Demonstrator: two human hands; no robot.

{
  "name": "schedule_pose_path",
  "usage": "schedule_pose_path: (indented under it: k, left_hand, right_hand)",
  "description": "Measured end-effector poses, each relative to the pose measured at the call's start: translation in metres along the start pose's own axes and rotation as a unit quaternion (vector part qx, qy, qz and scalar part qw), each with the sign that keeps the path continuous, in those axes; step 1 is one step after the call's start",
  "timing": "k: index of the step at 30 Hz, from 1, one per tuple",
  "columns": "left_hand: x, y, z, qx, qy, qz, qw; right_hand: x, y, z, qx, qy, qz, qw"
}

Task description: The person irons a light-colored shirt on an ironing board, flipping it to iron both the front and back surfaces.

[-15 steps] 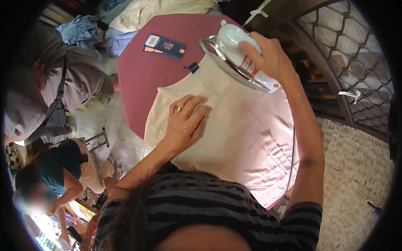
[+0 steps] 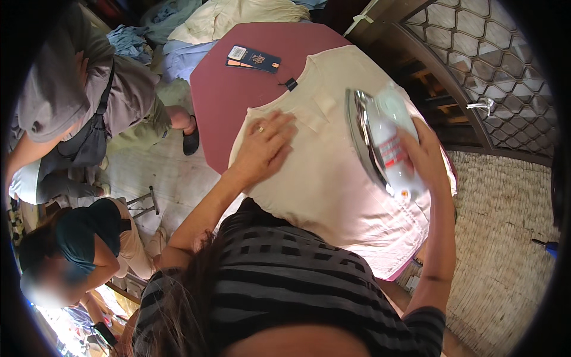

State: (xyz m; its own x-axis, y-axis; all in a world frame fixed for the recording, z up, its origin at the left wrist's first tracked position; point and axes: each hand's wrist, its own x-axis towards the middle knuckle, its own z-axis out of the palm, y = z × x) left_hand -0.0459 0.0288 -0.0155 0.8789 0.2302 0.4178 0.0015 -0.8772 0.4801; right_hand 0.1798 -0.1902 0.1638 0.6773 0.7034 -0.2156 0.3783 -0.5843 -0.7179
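A cream-coloured top (image 2: 324, 178) lies spread over the pink-covered board (image 2: 217, 101), its neckline toward the far side. My right hand (image 2: 429, 156) is closed round the handle of a white iron (image 2: 389, 107) with a shiny metal soleplate. The iron is tilted and slightly blurred over the right part of the top; whether it touches the cloth I cannot tell. With fingers stretched out, my left hand (image 2: 264, 146) rests flat on the top near its left shoulder. A dark blue hang tag (image 2: 262, 60) lies on the board beyond the neckline, near a small dark label (image 2: 291, 84).
Cream and blue cloths (image 2: 238, 21) are heaped past the board's far edge. A dark door with metal mesh (image 2: 470, 53) stands at the right, above a woven-looking floor (image 2: 493, 238). One person (image 2: 128, 89) stands at the left; another person (image 2: 92, 235) bends lower down.
The iron in my right hand has come from the neckline and shoulder area back toward me, along the right side. My left hand stays on the top. The view has shifted a little.
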Motion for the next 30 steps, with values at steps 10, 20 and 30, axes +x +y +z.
schedule_pose_path:
  k: [10,20,30]
  left_hand:
    - [0.003,-0.065,-0.024,-0.017,0.073,-0.198,0.977]
    - [-0.006,-0.090,-0.028,-0.154,0.123,-0.175,0.964]
    - [-0.007,-0.086,-0.031,-0.185,0.137,-0.165,0.959]
  right_hand:
    - [-0.075,-0.031,0.121,-0.004,-0.078,-0.014,0.997]
    - [-0.026,-0.043,0.177,-0.002,-0.048,-0.184,0.982]
    - [-0.044,-0.040,0.172,-0.016,-0.056,-0.150,0.987]
